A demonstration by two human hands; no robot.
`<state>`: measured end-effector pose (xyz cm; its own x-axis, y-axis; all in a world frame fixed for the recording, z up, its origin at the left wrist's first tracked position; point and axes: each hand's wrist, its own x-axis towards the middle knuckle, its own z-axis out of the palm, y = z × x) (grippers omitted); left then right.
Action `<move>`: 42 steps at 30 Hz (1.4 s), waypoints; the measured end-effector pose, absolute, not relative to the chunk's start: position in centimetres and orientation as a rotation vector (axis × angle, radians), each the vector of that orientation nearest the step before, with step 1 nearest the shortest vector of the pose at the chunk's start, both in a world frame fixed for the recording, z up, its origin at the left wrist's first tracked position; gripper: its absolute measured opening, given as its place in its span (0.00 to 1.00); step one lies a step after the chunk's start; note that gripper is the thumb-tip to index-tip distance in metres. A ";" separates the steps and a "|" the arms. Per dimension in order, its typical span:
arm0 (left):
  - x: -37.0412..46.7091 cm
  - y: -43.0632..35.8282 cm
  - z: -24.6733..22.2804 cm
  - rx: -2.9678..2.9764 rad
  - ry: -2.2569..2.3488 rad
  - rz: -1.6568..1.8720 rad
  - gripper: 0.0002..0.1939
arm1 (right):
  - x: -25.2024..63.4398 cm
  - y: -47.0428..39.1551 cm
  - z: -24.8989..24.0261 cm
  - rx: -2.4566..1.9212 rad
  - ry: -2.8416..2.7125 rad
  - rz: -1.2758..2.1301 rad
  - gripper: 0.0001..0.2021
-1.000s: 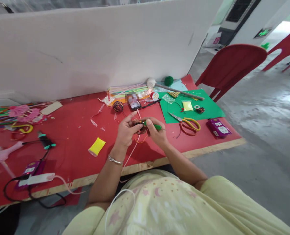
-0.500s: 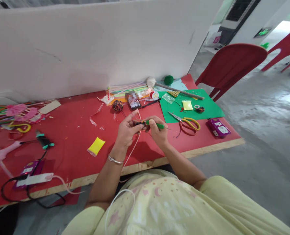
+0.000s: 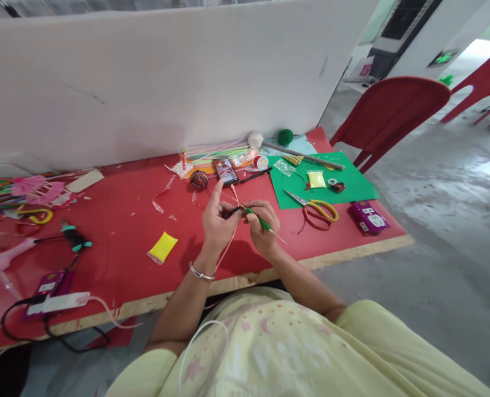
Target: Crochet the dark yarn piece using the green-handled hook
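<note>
I judge the step in hand to be working one end of the green-handled crochet hook (image 3: 264, 223) at the small dark yarn piece (image 3: 233, 212), where the fingers nearly meet. My left hand (image 3: 217, 229) pinches the piece between thumb and fingers, its index finger raised towards the phone (image 3: 227, 172). My right hand (image 3: 263, 234) is closed round the hook's green grip, with a thin metal shaft jutting from the near side. As I see it, the next move calls for a steady left pinch, light tension on the strand and a small, controlled turn of the hook; whether a loop is caught is too small for me to tell. The piece lies between the two hands, above the red tabletop (image 3: 124, 237), partly hidden by the left fingers. A pale pink cord (image 3: 227, 246) runs down between my wrists. The multicoloured yarn ball (image 3: 199, 179) sits just beyond the left hand, and the scissors (image 3: 319, 212) lie open to my right.
</note>
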<state>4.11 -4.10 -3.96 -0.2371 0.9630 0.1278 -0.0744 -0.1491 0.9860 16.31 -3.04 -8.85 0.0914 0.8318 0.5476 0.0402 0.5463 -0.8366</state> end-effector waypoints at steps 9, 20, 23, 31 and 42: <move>2.4 -3.9 -3.7 0.706 0.875 1.294 0.47 | 14.4 -1.8 -9.6 -0.623 -0.879 1.186 0.19; -0.2 -3.7 -3.8 0.803 0.772 1.020 0.43 | 19.7 0.9 -7.5 -0.516 -1.322 1.346 0.18; -0.6 -3.6 -3.7 0.825 0.788 1.015 0.43 | 20.6 1.1 -6.4 -0.490 -1.504 1.227 0.15; -1.4 -3.5 -3.6 0.848 0.780 0.938 0.42 | 22.0 1.7 -4.6 -0.436 -1.760 1.117 0.15; -1.4 -2.8 -3.8 0.839 0.677 0.871 0.37 | 22.1 1.4 -4.0 -0.438 -1.724 1.215 0.19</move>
<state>-1.44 -2.78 -3.83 0.4828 0.8590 -0.1702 -0.3762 0.3790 0.8455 22.08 1.43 -4.01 -0.4869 0.7231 0.4900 -0.2184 0.4424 -0.8698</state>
